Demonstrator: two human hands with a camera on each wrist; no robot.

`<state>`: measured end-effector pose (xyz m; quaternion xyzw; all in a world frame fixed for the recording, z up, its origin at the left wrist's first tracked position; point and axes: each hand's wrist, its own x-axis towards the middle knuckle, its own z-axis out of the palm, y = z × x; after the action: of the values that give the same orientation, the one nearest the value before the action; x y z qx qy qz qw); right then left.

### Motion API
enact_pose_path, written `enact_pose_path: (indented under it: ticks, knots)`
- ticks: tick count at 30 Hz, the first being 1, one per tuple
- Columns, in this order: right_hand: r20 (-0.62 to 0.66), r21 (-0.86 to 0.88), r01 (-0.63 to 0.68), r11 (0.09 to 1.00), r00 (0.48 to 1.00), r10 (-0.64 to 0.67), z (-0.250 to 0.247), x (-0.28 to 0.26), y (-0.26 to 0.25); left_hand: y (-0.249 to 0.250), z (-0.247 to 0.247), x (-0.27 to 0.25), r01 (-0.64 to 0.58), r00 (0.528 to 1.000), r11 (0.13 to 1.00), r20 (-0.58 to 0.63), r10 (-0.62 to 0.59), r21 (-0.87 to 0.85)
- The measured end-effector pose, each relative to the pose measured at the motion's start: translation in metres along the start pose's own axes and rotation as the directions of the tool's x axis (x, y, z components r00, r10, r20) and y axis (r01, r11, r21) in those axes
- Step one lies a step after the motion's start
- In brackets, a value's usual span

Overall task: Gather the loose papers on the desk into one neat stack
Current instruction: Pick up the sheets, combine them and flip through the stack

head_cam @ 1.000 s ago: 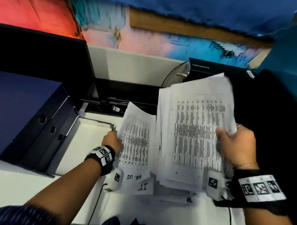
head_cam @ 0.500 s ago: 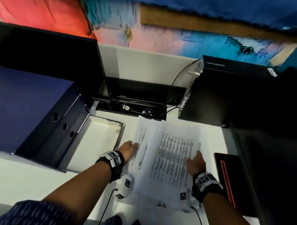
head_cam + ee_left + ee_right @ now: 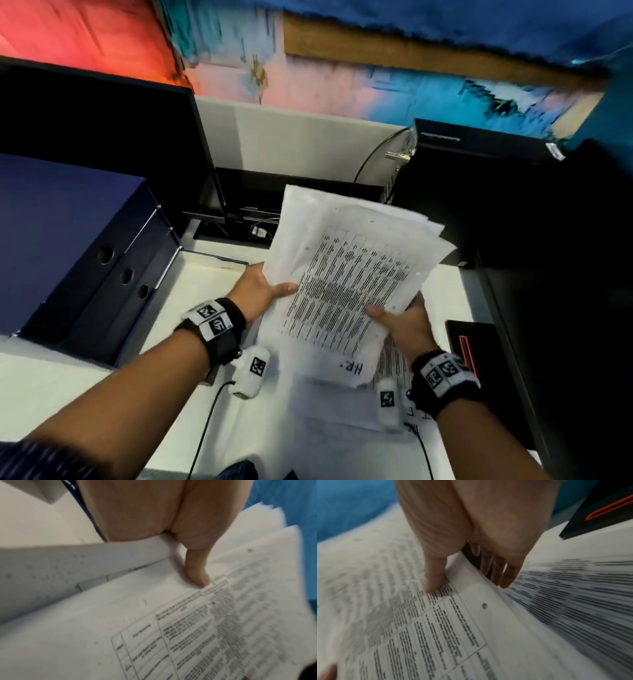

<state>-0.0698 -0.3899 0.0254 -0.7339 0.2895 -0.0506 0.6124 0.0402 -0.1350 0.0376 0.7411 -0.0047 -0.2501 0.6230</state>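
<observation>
A bundle of printed papers [image 3: 346, 274] is lifted off the white desk [image 3: 68, 387], tilted up, its top edges fanned unevenly. My left hand [image 3: 263, 284] grips its left edge, thumb [image 3: 197, 573] on the top sheet [image 3: 171, 628] and fingers hidden beneath. My right hand [image 3: 400, 322] grips the lower right edge, thumb [image 3: 435, 582] on top and fingers [image 3: 505, 574] under the sheets [image 3: 436, 628]. More printed papers [image 3: 394, 363] lie flat on the desk below, one marked by hand.
Dark blue binders [image 3: 68, 246] lie at the left. A black monitor [image 3: 102, 144] stands behind them, with a cable slot [image 3: 246, 226] behind the desk. A black box [image 3: 472, 185] stands at back right. A black case with a red stripe [image 3: 469, 342] lies at the right.
Half a second ago the papers lay flat on the desk under both hands. Now both hands have lifted a bundle off the desk and tilted it up.
</observation>
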Motion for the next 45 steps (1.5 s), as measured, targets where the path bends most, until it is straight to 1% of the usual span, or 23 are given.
enact_pose_path:
  ticks: [2,4,7,8,9,10,12,13,15,17,18,20,21,22,23,26,28,31,34,36,40,43,45]
  knots:
    - [-0.015,0.078,0.051,0.996,0.999,-0.050,-0.006,0.004,-0.027,0.017,-0.007,0.002,-0.051,0.998,0.990,0.033,0.056,-0.134]
    - [-0.035,0.086,0.127,0.988,0.992,-0.125,-0.010,0.000,-0.056,0.035,-0.007,0.001,-0.156,0.988,0.975,-0.014,0.155,-0.158]
    - [-0.061,0.103,0.279,0.955,0.960,-0.274,-0.009,-0.011,-0.083,0.047,-0.006,-0.001,-0.345,0.927,0.938,-0.177,0.332,-0.047]
    - [-0.047,0.087,0.293,0.952,0.956,-0.290,-0.008,-0.012,-0.083,0.044,-0.005,0.000,-0.378,0.907,0.926,-0.200,0.371,0.004]
    - [-0.027,0.074,0.286,0.955,0.958,-0.285,-0.004,-0.015,-0.082,0.037,-0.003,0.000,-0.373,0.905,0.927,-0.207,0.372,0.039]
    - [-0.003,0.042,0.260,0.965,0.966,-0.260,0.000,-0.014,-0.073,0.028,0.002,-0.001,-0.339,0.919,0.940,-0.199,0.340,0.042]
    - [-0.039,-0.068,0.179,0.982,0.983,-0.182,0.008,-0.008,-0.053,0.009,0.015,-0.002,-0.227,0.961,0.968,-0.137,0.240,0.103]
    - [-0.076,-0.151,0.118,0.982,0.989,-0.130,0.011,-0.004,-0.039,0.001,0.023,-0.001,-0.182,0.972,0.970,-0.120,0.202,0.163]
    - [-0.099,-0.287,0.031,0.958,0.993,-0.061,0.012,0.010,-0.008,-0.005,0.033,0.003,-0.150,0.974,0.959,-0.129,0.185,0.242]
    - [-0.139,-0.413,-0.080,0.907,0.990,0.024,0.002,0.022,0.025,0.001,0.034,0.008,-0.157,0.959,0.964,-0.201,0.202,0.217]
    - [-0.182,-0.487,-0.186,0.853,0.977,0.109,-0.005,0.023,0.038,0.008,0.030,0.010,-0.174,0.941,0.963,-0.255,0.225,0.208]
    - [-0.285,-0.589,-0.409,0.697,0.912,0.295,-0.019,0.021,0.063,0.024,0.015,0.011,-0.239,0.887,0.943,-0.343,0.310,0.233]
    - [-0.303,-0.623,-0.455,0.637,0.890,0.340,-0.020,0.017,0.070,0.032,0.006,0.010,-0.277,0.858,0.925,-0.366,0.360,0.259]
    - [-0.293,-0.647,-0.460,0.608,0.886,0.360,-0.016,0.012,0.074,0.037,-0.004,0.010,-0.305,0.837,0.909,-0.374,0.399,0.284]
    - [-0.264,-0.673,-0.434,0.599,0.897,0.354,-0.010,0.009,0.081,0.041,-0.014,0.010,-0.318,0.824,0.901,-0.384,0.417,0.296]
    - [-0.167,-0.735,-0.321,0.598,0.940,0.299,0.020,-0.005,0.086,0.045,-0.036,0.010,-0.300,0.788,0.902,-0.453,0.418,0.311]
    - [-0.158,-0.712,-0.321,0.624,0.940,0.303,0.033,-0.009,0.087,0.044,-0.045,0.010,-0.291,0.769,0.908,-0.492,0.409,0.300]
    - [-0.138,-0.663,-0.342,0.666,0.930,0.340,0.036,-0.005,0.083,0.047,-0.051,0.010,-0.285,0.759,0.924,-0.528,0.381,0.256]
    - [-0.193,-0.538,-0.422,0.729,0.904,0.381,0.030,0.001,0.082,0.050,-0.056,0.009,-0.298,0.770,0.932,-0.526,0.362,0.205]
    - [-0.210,-0.497,-0.456,0.738,0.889,0.408,0.026,0.001,0.080,0.054,-0.061,0.008,-0.285,0.779,0.940,-0.526,0.342,0.189]
    - [-0.144,-0.483,-0.442,0.756,0.891,0.429,0.018,-0.003,0.079,0.056,-0.065,0.003,-0.155,0.820,0.962,-0.515,0.251,0.224]
    - [-0.164,-0.459,-0.340,0.821,0.941,0.298,-0.005,-0.007,0.054,0.049,-0.061,0.003,-0.016,0.883,0.969,-0.451,0.130,0.248]
    - [-0.223,-0.549,-0.252,0.797,0.963,0.152,-0.027,-0.009,0.023,0.033,-0.054,0.011,0.084,0.916,0.960,-0.401,0.031,0.267]
